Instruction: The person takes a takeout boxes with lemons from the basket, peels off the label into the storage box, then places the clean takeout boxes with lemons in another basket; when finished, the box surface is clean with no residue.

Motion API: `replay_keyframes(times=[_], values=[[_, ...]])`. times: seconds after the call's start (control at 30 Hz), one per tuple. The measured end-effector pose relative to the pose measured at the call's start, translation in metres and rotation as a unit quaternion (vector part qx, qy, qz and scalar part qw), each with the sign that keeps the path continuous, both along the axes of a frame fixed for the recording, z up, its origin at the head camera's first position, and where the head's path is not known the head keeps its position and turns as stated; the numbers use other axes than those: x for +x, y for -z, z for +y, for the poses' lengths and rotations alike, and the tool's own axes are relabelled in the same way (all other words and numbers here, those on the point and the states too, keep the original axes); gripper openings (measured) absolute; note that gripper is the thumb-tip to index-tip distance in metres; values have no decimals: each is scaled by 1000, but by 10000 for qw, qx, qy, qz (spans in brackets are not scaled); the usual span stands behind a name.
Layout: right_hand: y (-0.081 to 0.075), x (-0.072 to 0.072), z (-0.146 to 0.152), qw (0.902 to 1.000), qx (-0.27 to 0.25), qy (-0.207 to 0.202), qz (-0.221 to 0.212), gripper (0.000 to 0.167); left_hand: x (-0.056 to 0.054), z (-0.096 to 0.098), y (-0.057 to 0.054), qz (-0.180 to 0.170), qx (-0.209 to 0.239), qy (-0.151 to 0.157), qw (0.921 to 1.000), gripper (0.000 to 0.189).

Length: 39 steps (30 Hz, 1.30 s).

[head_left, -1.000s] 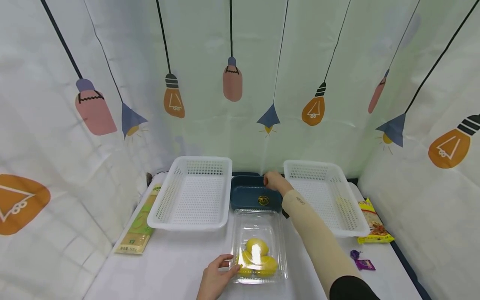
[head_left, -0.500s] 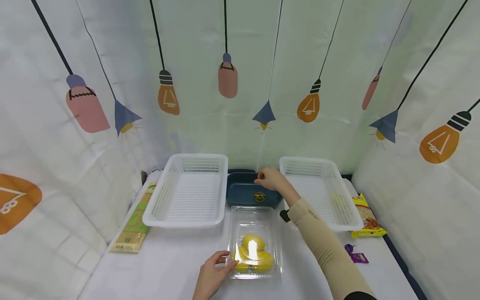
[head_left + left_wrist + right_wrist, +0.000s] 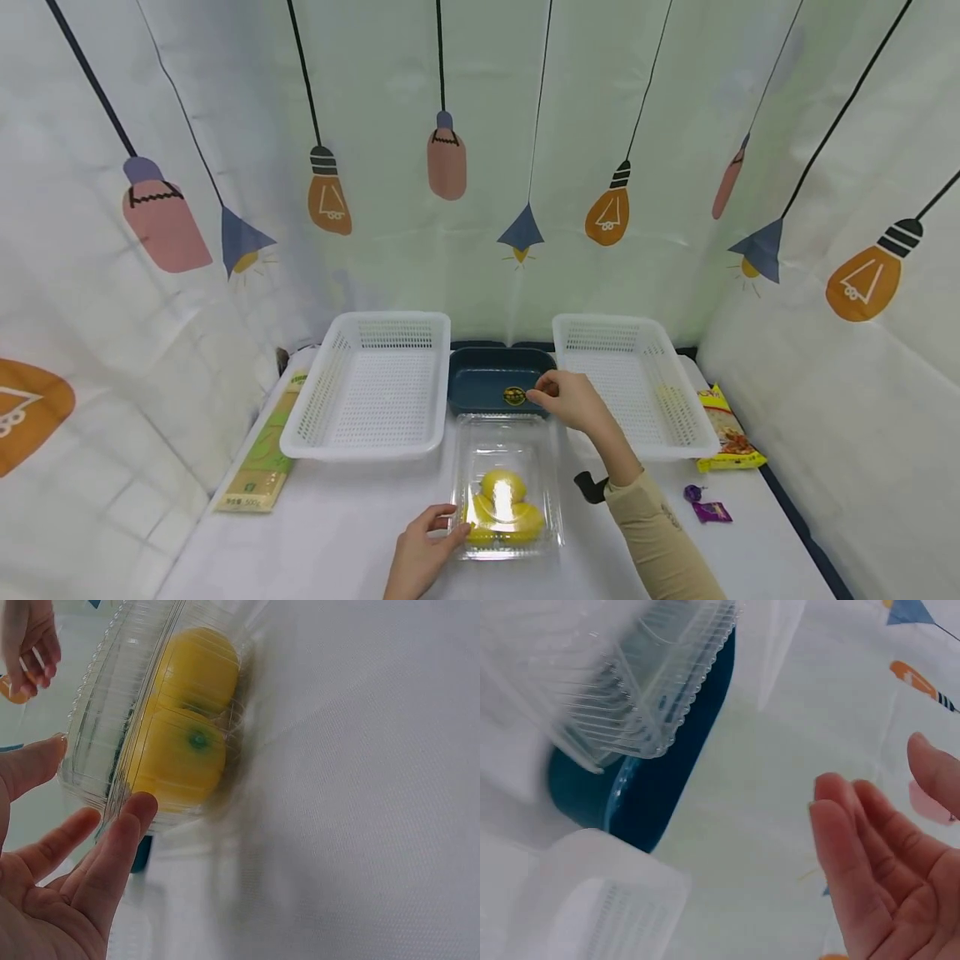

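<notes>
A clear plastic clamshell box (image 3: pixel 506 433) with yellow lemon-like fruits (image 3: pixel 184 754) inside lies in the middle of the table, its lid down. My left hand (image 3: pixel 420 546) holds its near left side, thumb at the lid and fingertips against the side wall. Just behind the box sits a dark blue dish (image 3: pixel 480 379) with a round gold sticker. My right hand (image 3: pixel 573 404) hovers by that dish's right front edge, overlapping it in the head view. In the right wrist view its fingers are loosely bent, thumb apart, holding nothing.
White perforated baskets flank the dish, one on the left (image 3: pixel 367 454) and one on the right (image 3: pixel 633 425). A green-and-tan packet (image 3: pixel 262 454) lies at the far left. On the right are a yellow snack bag (image 3: pixel 731 433) and small purple-wrapped candies (image 3: pixel 711 512).
My right hand has drawn back from over the dish's far right part toward its front right edge. My left hand has stayed on the clamshell box. The head view has shifted slightly.
</notes>
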State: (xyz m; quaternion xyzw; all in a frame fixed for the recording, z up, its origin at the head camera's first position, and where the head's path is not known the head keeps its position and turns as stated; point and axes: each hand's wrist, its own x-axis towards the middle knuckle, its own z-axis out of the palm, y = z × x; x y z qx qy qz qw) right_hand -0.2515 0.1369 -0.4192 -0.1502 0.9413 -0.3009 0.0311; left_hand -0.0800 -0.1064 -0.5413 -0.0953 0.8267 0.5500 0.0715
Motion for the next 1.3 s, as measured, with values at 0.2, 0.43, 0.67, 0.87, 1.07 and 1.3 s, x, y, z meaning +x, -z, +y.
replay_keyframes(times=[0.2, 0.43, 0.67, 0.87, 1.07, 1.3], values=[[6, 30, 12, 9982, 269, 506, -150, 41, -1, 1, 2, 25, -41, -112, 9999, 57], [28, 59, 11, 9931, 543, 572, -865, 70, 0, -2, 1, 80, 14, -88, 9999, 56], [58, 75, 6, 9905, 666, 510, -1089, 77, 1, -4, 3, 72, 42, -56, 9999, 57], [72, 80, 5, 9890, 510, 578, -1263, 67, -1, -2, 3, 11, -102, -76, 9999, 56], [83, 78, 5, 9830, 44, 769, -1669, 71, -2, -2, 2, -69, -167, -104, 9998, 58], [94, 77, 6, 9770, -361, 871, -1911, 81, -2, -2, 0, -124, -494, -249, 9984, 75]])
